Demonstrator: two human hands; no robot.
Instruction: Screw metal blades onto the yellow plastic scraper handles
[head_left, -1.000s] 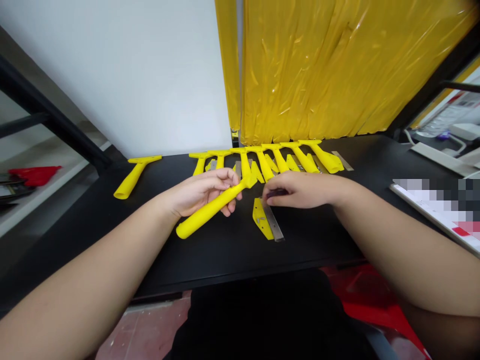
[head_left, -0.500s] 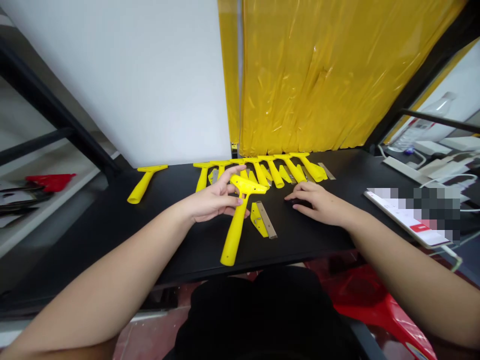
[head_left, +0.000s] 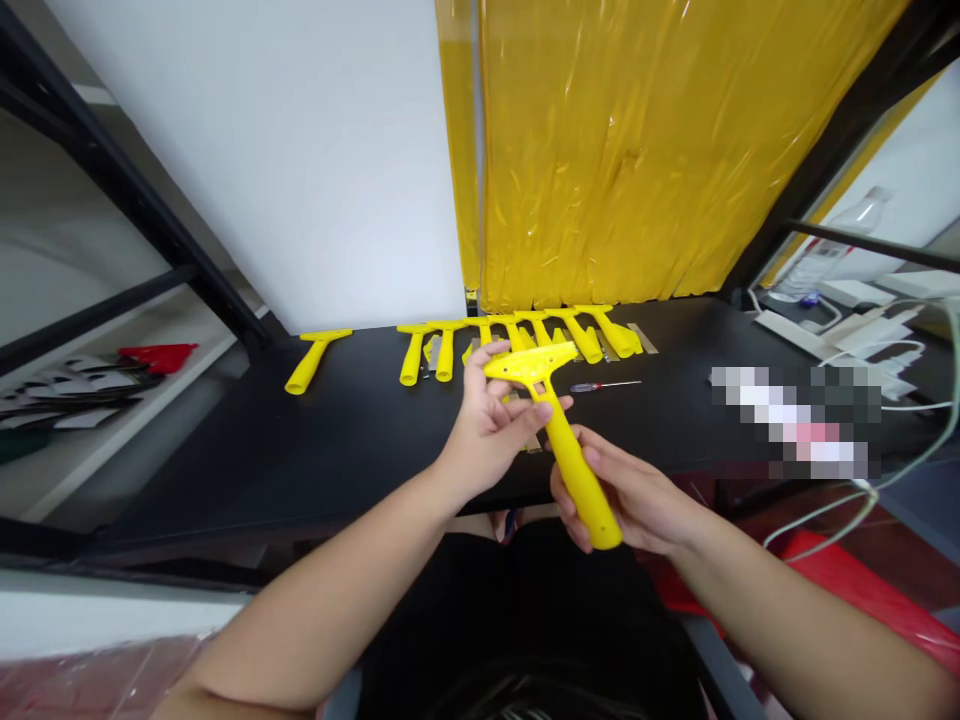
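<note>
Two hands are recorded in the head view, with one yellow T-shaped handle (head_left: 574,465) held between them above the front edge of the black table (head_left: 360,425). The neck of the handle is pinched by the left hand (head_left: 487,425), the thumb being laid across its front and the fingers set behind the crosspiece. The lower grip is clasped by the right hand (head_left: 622,490), with the thumb at its right edge and fingertips showing past its left; how firmly it is pressed cannot be told. The crosspiece is turned away from the body, and the butt end is projected beyond the table edge, over dark clothing (head_left: 525,620). A metal strip (head_left: 534,442) is partly hidden behind the left hand. A screwdriver (head_left: 589,387) is laid crosswise just beyond the right hand, its shaft directed to the right. The far edge is lined by a row of yellow handles (head_left: 444,355); to their left, a lone handle (head_left: 307,365) is set apart. A broad stretch of tabletop is seen left of the left hand. On the right, room is bounded by a pixelated object (head_left: 795,425) and pale cables (head_left: 949,380).
</note>
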